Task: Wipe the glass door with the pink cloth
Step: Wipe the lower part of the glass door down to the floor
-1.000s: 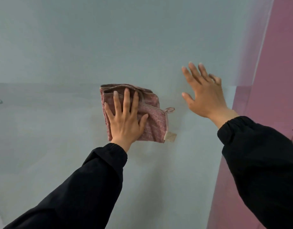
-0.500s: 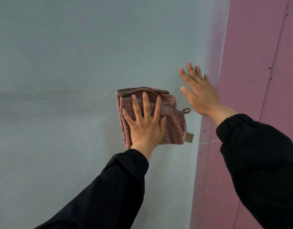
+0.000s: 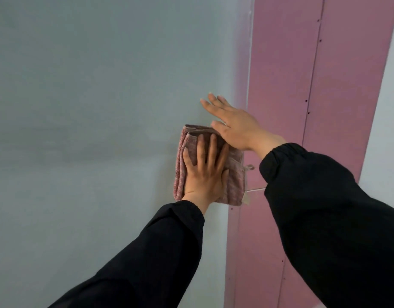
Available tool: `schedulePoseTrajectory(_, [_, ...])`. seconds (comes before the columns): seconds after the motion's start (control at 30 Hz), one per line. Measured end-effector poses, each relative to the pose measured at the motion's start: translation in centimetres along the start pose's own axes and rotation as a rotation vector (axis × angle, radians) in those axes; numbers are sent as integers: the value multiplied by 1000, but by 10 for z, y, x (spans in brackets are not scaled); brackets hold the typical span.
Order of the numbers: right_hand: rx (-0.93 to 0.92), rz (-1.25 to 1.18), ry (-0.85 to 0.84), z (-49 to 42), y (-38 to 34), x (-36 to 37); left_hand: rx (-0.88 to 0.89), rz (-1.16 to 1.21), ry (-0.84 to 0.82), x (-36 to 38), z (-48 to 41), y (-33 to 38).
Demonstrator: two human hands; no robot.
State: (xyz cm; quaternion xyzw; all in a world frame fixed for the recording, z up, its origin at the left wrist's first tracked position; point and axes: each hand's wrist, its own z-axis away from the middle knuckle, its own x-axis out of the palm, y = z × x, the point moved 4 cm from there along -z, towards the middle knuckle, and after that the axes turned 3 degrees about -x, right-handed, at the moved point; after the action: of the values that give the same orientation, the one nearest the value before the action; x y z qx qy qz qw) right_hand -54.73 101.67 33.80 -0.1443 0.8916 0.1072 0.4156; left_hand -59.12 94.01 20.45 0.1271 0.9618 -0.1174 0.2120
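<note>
I have two hands up against one pale grey-green glass door (image 3: pixel 91 107), and there is one pink cloth (image 3: pixel 232 181) between them and the pane. My left hand (image 3: pixel 206 172) lies flat on the cloth with all its fingers spread wide, palm pressing the folded fabric against the glass rather than gripping it. The cloth is folded into a thick pad, several layers showing along its top and left edges, and it sits near the right edge of the door, just beside the pink frame (image 3: pixel 280 85). One small loop (image 3: pixel 249 167) sticks out from the cloth's right side, and one pale tag (image 3: pixel 246 197) hangs at its lower right corner. My right hand (image 3: pixel 235 123) is open too, fingers held straight and close together, holding nothing; it is above and to the right of the left hand, its heel overlapping the cloth's upper right corner, its fingertips pointing up and left over the bare glass. I cannot tell whether that palm actually touches the pane. Both arms wear black sleeves (image 3: pixel 325 207) gathered at the wrist. The pink frame runs upward as two long panels dotted with small dark holes, and a pale wall (image 3: pixel 389 107) shows at the far right.
</note>
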Motion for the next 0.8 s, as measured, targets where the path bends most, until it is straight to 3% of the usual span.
schedulePoseTrajectory(0.2, [168,67,48,35,35,14,25,2,-38,-8,0,0])
schedulePoseTrajectory(0.43, [103,207,38,41,44,15,130,-26,41,-16,7,-28])
schedulePoseTrajectory(0.8, [78,25,55,38,54,18,40,-93,21,-18,3,-44])
